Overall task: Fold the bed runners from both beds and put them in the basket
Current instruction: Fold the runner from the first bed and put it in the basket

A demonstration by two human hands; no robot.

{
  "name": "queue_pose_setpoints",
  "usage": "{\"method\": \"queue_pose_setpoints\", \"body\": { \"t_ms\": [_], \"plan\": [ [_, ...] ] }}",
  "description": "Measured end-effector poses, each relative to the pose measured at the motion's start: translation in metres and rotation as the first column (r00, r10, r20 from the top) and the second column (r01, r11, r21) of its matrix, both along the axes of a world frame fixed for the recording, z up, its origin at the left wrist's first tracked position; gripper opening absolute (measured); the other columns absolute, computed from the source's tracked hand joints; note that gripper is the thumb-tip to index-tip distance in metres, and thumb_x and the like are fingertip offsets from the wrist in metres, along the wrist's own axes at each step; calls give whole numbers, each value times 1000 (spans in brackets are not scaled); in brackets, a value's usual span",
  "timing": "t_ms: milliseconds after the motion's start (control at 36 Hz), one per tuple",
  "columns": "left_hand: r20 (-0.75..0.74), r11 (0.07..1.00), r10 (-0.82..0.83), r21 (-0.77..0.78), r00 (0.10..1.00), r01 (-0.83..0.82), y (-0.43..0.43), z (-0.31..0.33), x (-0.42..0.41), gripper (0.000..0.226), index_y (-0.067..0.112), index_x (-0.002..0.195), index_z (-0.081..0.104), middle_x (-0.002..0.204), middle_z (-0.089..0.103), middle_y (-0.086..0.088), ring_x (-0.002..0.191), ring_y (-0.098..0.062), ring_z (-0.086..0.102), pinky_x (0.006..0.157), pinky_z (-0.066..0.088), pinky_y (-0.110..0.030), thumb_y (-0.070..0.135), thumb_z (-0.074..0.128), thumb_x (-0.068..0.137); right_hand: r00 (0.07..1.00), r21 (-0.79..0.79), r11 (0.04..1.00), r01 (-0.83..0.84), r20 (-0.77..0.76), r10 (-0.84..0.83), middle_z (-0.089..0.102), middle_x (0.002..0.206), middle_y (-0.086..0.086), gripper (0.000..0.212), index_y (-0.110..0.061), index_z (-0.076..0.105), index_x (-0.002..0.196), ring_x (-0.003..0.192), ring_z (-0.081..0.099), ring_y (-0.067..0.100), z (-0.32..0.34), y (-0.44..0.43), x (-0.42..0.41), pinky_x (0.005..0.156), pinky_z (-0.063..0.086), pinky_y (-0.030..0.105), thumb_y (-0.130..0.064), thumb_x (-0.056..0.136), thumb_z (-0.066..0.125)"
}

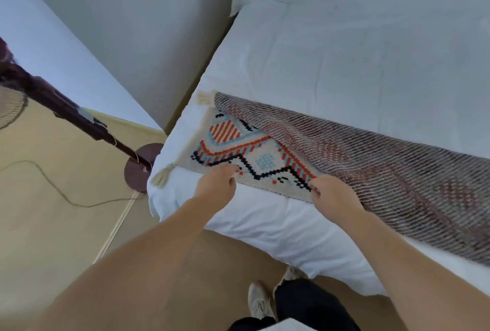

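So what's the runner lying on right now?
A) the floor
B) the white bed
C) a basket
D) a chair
B: the bed runner lies across the white bed, partly folded over so its dull back side shows, while the left hand and right hand hold its near edge.

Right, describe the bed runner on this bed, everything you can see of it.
The bed runner is a woven strip lying across the white bed: cream face with orange, light-blue and black geometric pattern, cream tassels at the end corners. Most of it is folded over, its dull brownish underside up. The left hand rests on its near edge; the right hand pinches the folded layer's edge.
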State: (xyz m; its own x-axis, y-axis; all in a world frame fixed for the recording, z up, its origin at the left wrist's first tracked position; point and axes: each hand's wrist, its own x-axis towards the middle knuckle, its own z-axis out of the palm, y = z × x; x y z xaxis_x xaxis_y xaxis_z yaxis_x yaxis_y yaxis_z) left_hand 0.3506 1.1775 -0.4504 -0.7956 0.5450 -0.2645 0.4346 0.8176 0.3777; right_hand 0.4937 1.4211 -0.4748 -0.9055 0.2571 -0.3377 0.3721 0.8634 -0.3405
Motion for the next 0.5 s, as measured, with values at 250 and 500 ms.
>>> {"method": "queue_pose_setpoints", "body": {
  "t_ms": [250, 500],
  "plan": [
    [29, 995, -97, -27, 995, 98, 40, -15, -63, 35, 19, 127, 54, 129, 52, 3, 112, -17, 53, 87, 48, -33, 14, 42, 94, 997, -13, 1000, 21, 76, -20, 57, 85, 1, 21, -18, 57, 82, 74, 57, 20, -33, 21, -68, 65, 53, 38, -13, 94, 41],
    [79, 983, -177, -38, 981, 180, 57, -69, -161, 40, 19, 134, 46, 140, 42, 2, 109, -17, 53, 78, 49, -31, 16, 41, 94, 969, 22, 995, -101, 227, 93, 53, 116, 2, 23, -16, 55, 114, 102, 56, 21, -70, 15, -161, 83, 51, 36, -11, 96, 42]
  ]
}}
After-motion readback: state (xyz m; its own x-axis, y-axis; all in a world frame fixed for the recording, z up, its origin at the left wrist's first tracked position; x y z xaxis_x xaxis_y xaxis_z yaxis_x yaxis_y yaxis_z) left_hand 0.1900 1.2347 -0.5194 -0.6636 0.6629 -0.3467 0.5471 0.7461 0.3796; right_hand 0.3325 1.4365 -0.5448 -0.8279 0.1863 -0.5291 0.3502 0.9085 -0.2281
